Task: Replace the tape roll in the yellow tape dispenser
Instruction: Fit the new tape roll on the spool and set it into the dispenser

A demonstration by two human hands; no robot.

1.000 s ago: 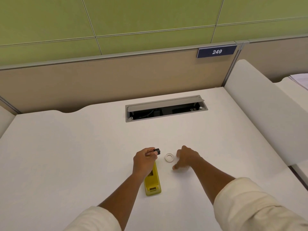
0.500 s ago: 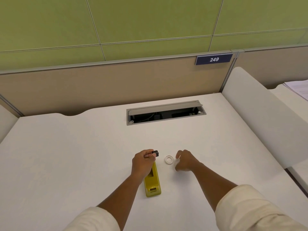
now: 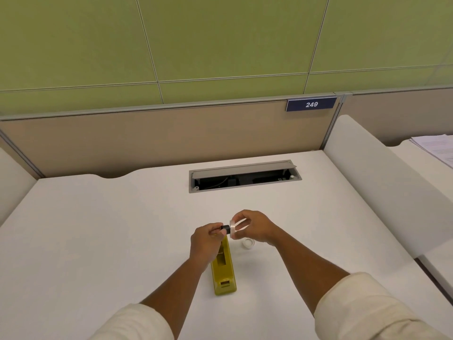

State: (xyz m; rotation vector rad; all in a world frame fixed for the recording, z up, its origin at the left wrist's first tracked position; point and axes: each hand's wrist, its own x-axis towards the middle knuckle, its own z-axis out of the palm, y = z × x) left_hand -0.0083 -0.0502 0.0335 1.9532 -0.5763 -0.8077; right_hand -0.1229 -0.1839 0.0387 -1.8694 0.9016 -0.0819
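Your white bench (image 3: 98, 229) sits before a tan partition and green wall. The yellow plastic tape dispenser (image 3: 224, 273) lies flat on it, its cradle empty. Since a moment ago your right hand (image 3: 252, 228) has lifted, now pinching a clear tape roll (image 3: 232, 228) against the small black spindle (image 3: 226, 227) gripped in your left hand (image 3: 206, 241). The empty white core ring (image 3: 247, 242) lies just below.

Low in the frame's centre, the left hand (image 3: 206, 242) pinches a small black spindle (image 3: 226, 228) against a clear tape roll (image 3: 232, 228) gripped edge-on by the right hand (image 3: 255, 228). Below them the yellow tape dispenser (image 3: 224, 271) lies on the white tabletop (image 3: 98, 229), its bay open. A small white ring (image 3: 247, 242) rests just right of the dispenser.
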